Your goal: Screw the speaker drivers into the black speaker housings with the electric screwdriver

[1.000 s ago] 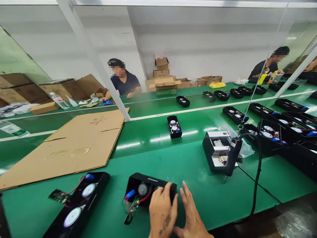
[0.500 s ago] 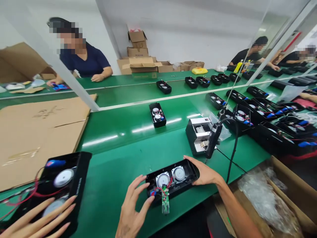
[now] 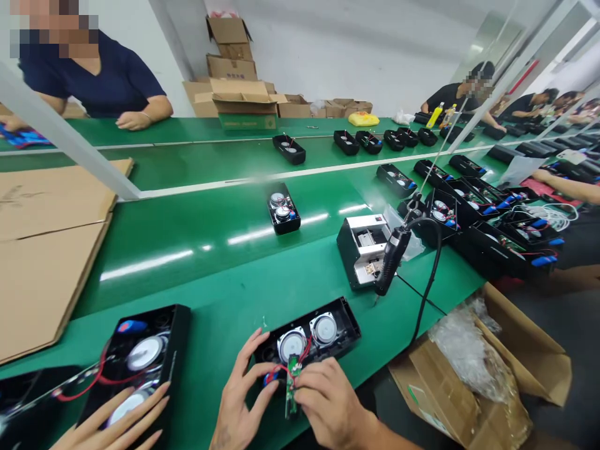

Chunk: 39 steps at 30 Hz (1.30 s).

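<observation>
A black speaker case (image 3: 347, 350) lies open-side up on the green bench, with two round speakers (image 3: 291, 345) and red wires inside. At its left end is my left hand (image 3: 246, 387), fingers on the rim, thumb and forefinger close around a small blue part (image 3: 270, 379). My right hand (image 3: 330, 400) pinches a narrow green circuit board (image 3: 291, 390) that hangs over the case's near edge on its wires. The right fingers cover part of the board. Whether the left fingertips squeeze the blue part is unclear.
At lower left, a co-worker's hand (image 3: 122, 419) rests on another open case (image 3: 175, 350). An electric screwdriver (image 3: 392, 259) hangs before a silver-black machine (image 3: 363, 250). Cases crowd the right side. Cardboard (image 3: 47, 250) lies left; a box of plastic bags (image 3: 422, 375) stands right.
My right hand has left the case's right end and taken hold of the circuit board. My left hand stays at the left end. The view has shifted to the right.
</observation>
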{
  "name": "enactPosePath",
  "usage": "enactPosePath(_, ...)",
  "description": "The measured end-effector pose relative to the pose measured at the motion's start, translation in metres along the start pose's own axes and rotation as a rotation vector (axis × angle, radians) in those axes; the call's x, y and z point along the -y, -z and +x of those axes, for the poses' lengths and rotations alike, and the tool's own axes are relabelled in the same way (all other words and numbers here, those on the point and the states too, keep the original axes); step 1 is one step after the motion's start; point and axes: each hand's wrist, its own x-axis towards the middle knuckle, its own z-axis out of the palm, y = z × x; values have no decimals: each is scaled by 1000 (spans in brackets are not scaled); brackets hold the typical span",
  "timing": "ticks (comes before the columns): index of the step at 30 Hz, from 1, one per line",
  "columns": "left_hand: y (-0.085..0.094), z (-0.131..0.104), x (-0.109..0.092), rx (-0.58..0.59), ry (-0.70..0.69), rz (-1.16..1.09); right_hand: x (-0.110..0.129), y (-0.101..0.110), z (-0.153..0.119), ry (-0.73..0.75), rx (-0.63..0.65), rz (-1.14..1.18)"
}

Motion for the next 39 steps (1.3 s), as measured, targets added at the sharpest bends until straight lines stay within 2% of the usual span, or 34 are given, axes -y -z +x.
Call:
enactPosePath(2,-7,-1,0,-52,43,-66,-1,-10,5,-14,-46,3)
enactPosePath(4,-13,-3,2,-101,99,-123,-6,-9,9,-29,-46,41)
enactPosePath(7,-20,-5,7,-102,94,-109,-21,10,13,-44,-9,197)
enactPosePath(10,-23,-5,13,-91,47,-113,-39,36,19,-170,52,341)
enactPosePath(12,-23,-5,14,-121,83,-166,-51,48,26,-233,77,372)
enactPosePath(15,-17,-6,13,-187,136,-244,-60,55,38,-203,92,352)
enactPosePath(17,-8,-7,8,-202,96,-192,-58,54,43,-118,145,292)
enactPosePath(20,7,-6,-5,-63,-89,60,-48,50,46,8,350,98)
enactPosePath(22,13,-3,-14,40,-239,220,-40,47,48,19,533,-48)
enactPosePath(25,10,0,-24,124,-387,368,-34,44,52,-3,739,-165)
enactPosePath(27,3,1,-27,188,-390,424,-34,45,55,-14,802,-168)
enactPosePath(31,-12,-1,-27,251,-319,466,-37,48,60,-40,840,-124)
enactPosePath(35,-15,1,-26,284,-309,432,-32,48,59,-67,835,-109)
enactPosePath(39,-13,-4,-33,287,-353,521,-37,46,27,-65,714,45)
